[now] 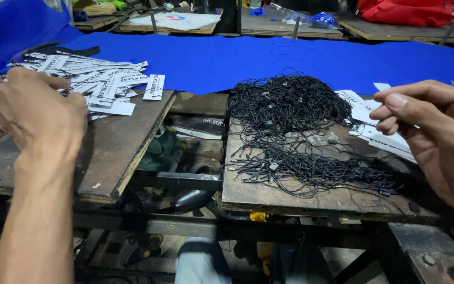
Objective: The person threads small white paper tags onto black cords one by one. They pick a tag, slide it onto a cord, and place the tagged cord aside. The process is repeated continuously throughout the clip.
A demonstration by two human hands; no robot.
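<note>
My left hand rests with fingers spread on the left wooden board, touching the edge of a heap of white paper tags. A tangled pile of thin black strings lies on the right wooden board. My right hand hovers over that board's right end, thumb and fingers pinched together above several white paper tags. Whether a string sits between the fingertips is too fine to make out.
Blue cloth covers the table behind both boards. A gap between the boards shows a metal frame and dark clutter below. Worktables with a white sheet and a red bag stand at the back.
</note>
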